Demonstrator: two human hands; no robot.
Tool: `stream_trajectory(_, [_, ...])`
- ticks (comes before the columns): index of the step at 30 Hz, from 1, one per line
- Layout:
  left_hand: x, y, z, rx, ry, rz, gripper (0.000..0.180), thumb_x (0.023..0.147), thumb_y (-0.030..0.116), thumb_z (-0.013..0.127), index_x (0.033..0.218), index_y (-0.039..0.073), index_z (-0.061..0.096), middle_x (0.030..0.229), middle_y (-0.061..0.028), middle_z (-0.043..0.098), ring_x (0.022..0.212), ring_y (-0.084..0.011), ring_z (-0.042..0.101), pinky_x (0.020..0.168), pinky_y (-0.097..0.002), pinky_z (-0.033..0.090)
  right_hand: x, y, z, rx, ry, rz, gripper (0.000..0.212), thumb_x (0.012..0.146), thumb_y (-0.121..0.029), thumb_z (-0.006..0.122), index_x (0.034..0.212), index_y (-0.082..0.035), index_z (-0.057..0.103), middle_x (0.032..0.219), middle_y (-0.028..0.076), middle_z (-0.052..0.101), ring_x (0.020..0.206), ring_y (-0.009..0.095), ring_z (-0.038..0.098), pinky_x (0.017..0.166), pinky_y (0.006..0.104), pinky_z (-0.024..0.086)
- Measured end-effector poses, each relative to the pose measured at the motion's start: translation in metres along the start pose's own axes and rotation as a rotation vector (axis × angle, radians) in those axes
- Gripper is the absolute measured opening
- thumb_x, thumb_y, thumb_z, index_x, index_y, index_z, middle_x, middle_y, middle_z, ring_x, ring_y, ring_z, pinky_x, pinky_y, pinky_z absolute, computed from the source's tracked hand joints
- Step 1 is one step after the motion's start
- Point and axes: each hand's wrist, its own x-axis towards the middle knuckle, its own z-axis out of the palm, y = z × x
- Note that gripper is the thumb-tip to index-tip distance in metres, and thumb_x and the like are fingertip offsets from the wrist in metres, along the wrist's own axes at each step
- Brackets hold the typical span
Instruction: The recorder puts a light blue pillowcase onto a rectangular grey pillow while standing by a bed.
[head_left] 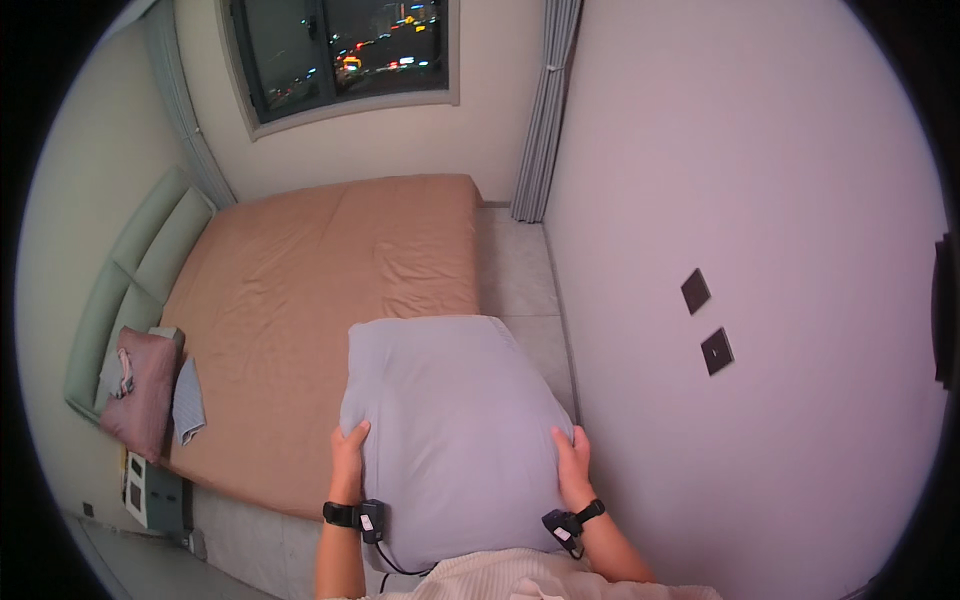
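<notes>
A large, plump lavender-grey pillow (460,430) is held flat in front of my body, its near edge against my striped top. My left hand (349,458) grips the pillow's left side, thumb on top and fingers out of sight beneath. On the opposite side my right hand (573,464) holds it the same way, thumb up on the fabric. The pillow's far edge overlaps the view of the near right part of the bed (290,290), which has a brown fitted sheet with some wrinkles.
At the green padded headboard (150,250) lies a mauve pillow (148,385), with a folded grey-blue cloth (188,402) beside it. A small bedside cabinet (150,495) stands near left. The right wall (760,180) runs along a narrow floor strip (515,265).
</notes>
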Motion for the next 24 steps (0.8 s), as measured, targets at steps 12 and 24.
stream_trajectory(12, [0.287,0.048,0.386,0.044,0.349,0.133,0.045,0.085,0.021,0.06,0.117,-0.01,0.056,0.111,-0.0126,0.062,0.098,-0.0196,0.059,0.088,-0.0323,0.045,0.558,-0.116,-0.011,-0.098,-0.258,-0.042,0.037,0.087,-0.03,0.064,0.089,0.004,0.052,0.08,0.01,0.058,0.076,0.017,0.05,0.069,0.0341,0.043])
stream_trajectory(24, [0.773,0.12,0.526,0.064,0.535,0.178,0.04,0.084,0.02,0.06,0.109,-0.012,0.058,0.102,-0.011,0.063,0.091,-0.0188,0.06,0.083,-0.0316,0.046,1.063,-0.183,0.271,-0.284,-0.489,-0.041,0.032,0.09,-0.029,0.061,0.093,0.002,0.053,0.086,0.004,0.056,0.082,0.012,0.048,0.075,0.0294,0.042])
